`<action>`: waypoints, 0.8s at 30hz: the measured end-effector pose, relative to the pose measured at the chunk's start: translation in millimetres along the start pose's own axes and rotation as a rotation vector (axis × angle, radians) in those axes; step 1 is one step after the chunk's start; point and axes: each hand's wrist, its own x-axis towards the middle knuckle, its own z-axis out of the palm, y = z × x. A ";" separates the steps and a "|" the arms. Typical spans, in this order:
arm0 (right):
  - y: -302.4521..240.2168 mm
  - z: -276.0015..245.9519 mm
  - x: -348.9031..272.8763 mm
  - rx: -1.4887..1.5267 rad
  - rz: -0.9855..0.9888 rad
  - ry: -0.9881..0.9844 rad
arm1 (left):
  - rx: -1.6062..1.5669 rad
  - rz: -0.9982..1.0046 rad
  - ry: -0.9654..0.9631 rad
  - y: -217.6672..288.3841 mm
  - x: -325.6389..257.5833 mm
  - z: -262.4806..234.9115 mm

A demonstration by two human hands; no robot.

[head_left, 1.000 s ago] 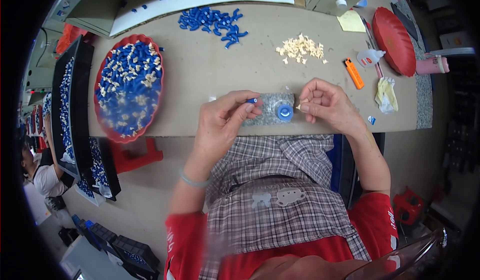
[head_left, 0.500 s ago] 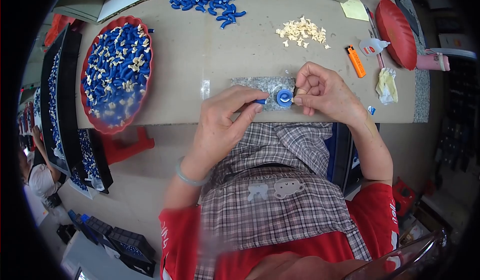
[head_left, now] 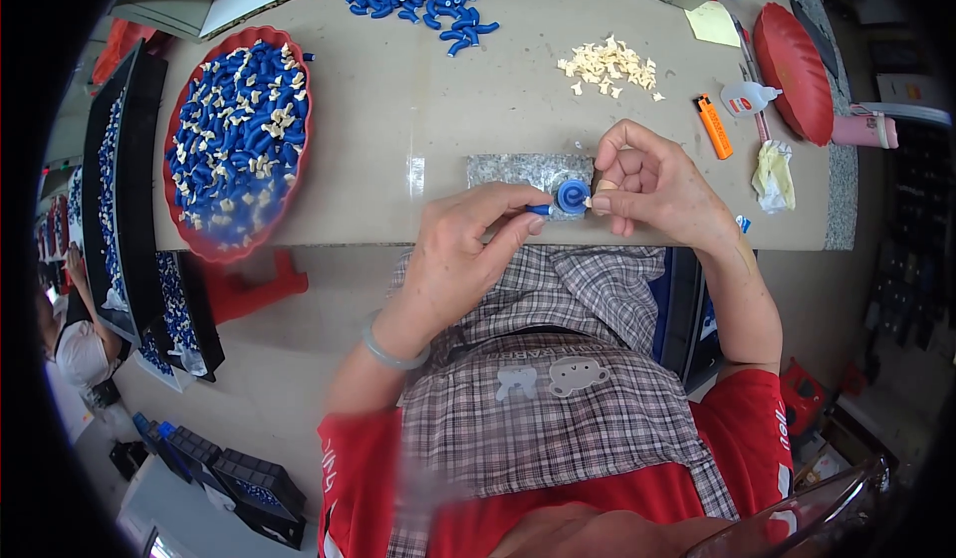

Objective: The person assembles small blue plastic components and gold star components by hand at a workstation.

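My left hand [head_left: 463, 239] pinches a short blue curved tube piece [head_left: 538, 210] between thumb and forefinger, its end pointing right toward a small round blue dish [head_left: 572, 195]. The dish sits on a speckled grey stone slab [head_left: 490, 168] at the table's front edge. On the dish's right side, my right hand [head_left: 652, 190] has thumb and fingers closed on a tiny cream-coloured piece [head_left: 588, 203]; its exact shape is mostly covered by the fingertips. A narrow gap separates the two small pieces, close to the dish's near rim.
At left stands a red scalloped tray [head_left: 306, 150] of mixed blue and cream pieces. Farther back lie a blue pile [head_left: 428, 2] and a cream pile [head_left: 612, 65]. To the right are an orange lighter [head_left: 713, 127], a small white bottle [head_left: 747, 98], a crumpled cloth [head_left: 773, 177] and a red dish [head_left: 793, 70].
My left hand has moved right with the blue tube piece, bringing it nearer the cream piece and the round dish. My right hand has stayed nearly in place, still pinching.
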 end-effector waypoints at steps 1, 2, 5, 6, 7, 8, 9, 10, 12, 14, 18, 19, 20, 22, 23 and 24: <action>3.3 -0.5 -0.2 0.117 -0.043 -0.027 | -0.022 -0.017 0.000 -0.5 0.3 1.9; 4.9 1.0 -0.9 0.117 -0.046 -0.026 | -0.043 -0.035 0.000 -1.0 0.6 3.0; 6.9 10.9 -5.5 0.300 -0.118 -0.053 | -0.042 -0.056 -0.031 -2.4 1.4 3.9; 6.8 14.9 -6.2 0.334 -0.115 -0.057 | -0.041 -0.055 -0.034 -2.1 1.5 4.4; 6.6 18.0 -6.8 0.369 -0.113 -0.060 | -0.043 -0.063 -0.038 -1.5 1.7 4.9; 7.4 20.1 -7.1 0.371 -0.116 -0.056 | -0.045 -0.071 -0.042 -1.0 2.2 5.4; 9.4 21.9 -7.1 0.381 -0.130 -0.047 | -0.044 -0.069 -0.046 -0.7 2.9 5.8; 10.9 23.3 -6.7 0.392 -0.143 -0.041 | -0.058 -0.067 -0.051 -0.5 2.7 6.0; 12.1 24.4 -6.5 0.405 -0.147 -0.037 | -0.072 -0.063 -0.057 -1.6 1.7 7.5; 12.5 25.0 -6.5 0.417 -0.150 -0.034 | -0.118 -0.032 -0.014 -5.3 0.1 10.3; 16.1 25.5 -5.9 0.427 -0.154 -0.036 | -0.120 -0.004 -0.011 -6.8 -1.3 11.5; 17.2 25.5 -5.5 0.433 -0.160 -0.042 | -0.113 -0.001 -0.014 -6.8 -1.1 11.6; 18.0 26.2 -5.5 0.433 -0.161 -0.041 | -0.106 0.002 -0.018 -6.7 -1.1 11.6; 19.3 28.1 -5.7 0.421 -0.149 -0.017 | -0.008 0.061 -0.021 -3.1 0.8 9.7; 20.0 28.4 -5.7 0.422 -0.149 -0.014 | 0.090 0.119 -0.023 -2.1 2.1 9.1; 20.7 28.5 -5.7 0.416 -0.146 -0.001 | 0.089 0.120 -0.025 -3.4 3.1 9.7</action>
